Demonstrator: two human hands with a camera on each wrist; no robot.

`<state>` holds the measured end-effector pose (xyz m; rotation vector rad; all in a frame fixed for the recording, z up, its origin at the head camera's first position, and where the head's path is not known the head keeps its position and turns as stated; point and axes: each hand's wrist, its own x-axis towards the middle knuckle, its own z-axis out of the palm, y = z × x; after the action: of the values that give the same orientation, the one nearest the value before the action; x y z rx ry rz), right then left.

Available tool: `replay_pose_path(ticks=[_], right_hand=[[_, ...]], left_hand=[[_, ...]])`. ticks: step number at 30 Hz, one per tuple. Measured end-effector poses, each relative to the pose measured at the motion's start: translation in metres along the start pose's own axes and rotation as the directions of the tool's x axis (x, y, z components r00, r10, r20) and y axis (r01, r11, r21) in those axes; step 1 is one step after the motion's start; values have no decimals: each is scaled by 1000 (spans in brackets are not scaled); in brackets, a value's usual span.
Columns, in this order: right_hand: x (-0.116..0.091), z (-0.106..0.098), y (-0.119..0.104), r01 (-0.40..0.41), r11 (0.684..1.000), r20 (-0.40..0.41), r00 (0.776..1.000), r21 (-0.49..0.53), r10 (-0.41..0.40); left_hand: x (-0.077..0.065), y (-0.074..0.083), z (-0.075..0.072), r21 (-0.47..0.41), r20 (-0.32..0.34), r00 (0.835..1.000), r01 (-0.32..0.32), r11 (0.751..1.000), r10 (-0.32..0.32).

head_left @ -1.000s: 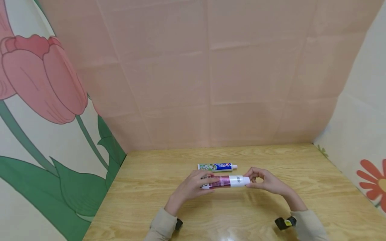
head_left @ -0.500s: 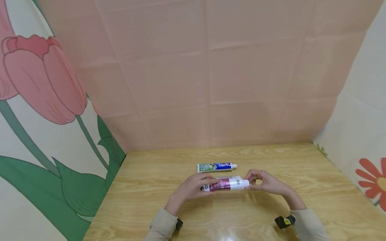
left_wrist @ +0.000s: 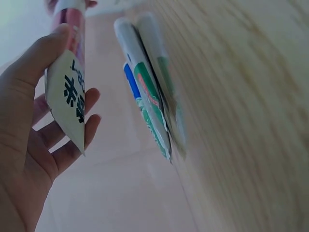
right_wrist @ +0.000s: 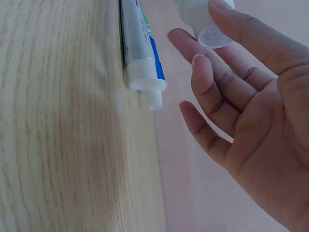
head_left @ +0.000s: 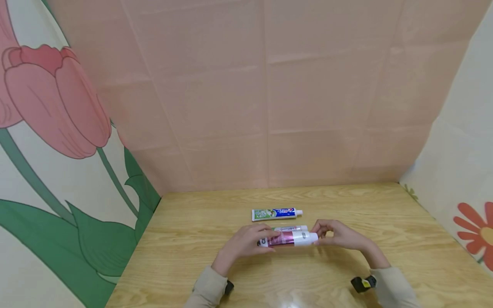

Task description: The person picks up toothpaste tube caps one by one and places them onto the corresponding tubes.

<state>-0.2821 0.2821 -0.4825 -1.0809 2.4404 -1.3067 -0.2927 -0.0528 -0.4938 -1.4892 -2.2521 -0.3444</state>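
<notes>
A pink and white toothpaste tube (head_left: 283, 238) is held level above the table between both hands. Its flat tail end lies in my left hand (head_left: 248, 240), thumb on one side and fingers on the other. My right hand (head_left: 340, 234) pinches the white cap (left_wrist: 63, 4) end with thumb and forefinger, the other fingers loosely bent. In the right wrist view the cap's round end (right_wrist: 215, 37) shows by the thumb. Just behind lies a white and green toothpaste tube (head_left: 294, 228), partly hidden by the held one. A blue and green toothpaste tube (head_left: 275, 213) lies farther back.
The wood-grain table (head_left: 185, 214) runs back to a pink cloth backdrop (head_left: 265, 128). Flower-printed walls stand at left and right. Each wrist carries a small black camera, such as the right wrist camera (head_left: 363, 283).
Both hands have brought the pink and white toothpaste tube slightly nearer to me and lower in view. The white and green tube behind it has come into sight.
</notes>
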Motion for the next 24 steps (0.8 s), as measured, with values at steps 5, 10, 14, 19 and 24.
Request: replay_pose_path(ticks=[5, 10, 14, 19, 24], right_hand=[[0, 0, 1, 19, 1000, 30, 999, 3, -20], [-1, 2, 7, 59, 998, 52, 997, 15, -59], [-2, 6, 11, 87, 996, 64, 994, 12, -88], [-3, 9, 14, 105, 994, 63, 993, -24, -103], [-3, 10, 17, 110, 993, 71, 992, -48, -107]], left_hand=[[0, 2, 1, -27, 20, 1000, 3, 1000, -3], [0, 4, -1, -16, 62, 998, 20, 1000, -19], [0, 6, -1, -24, 140, 990, 38, 999, -34], [0, 6, 1, -28, 200, 979, 37, 999, -31], [0, 6, 1, -10, 237, 971, 33, 999, -29]])
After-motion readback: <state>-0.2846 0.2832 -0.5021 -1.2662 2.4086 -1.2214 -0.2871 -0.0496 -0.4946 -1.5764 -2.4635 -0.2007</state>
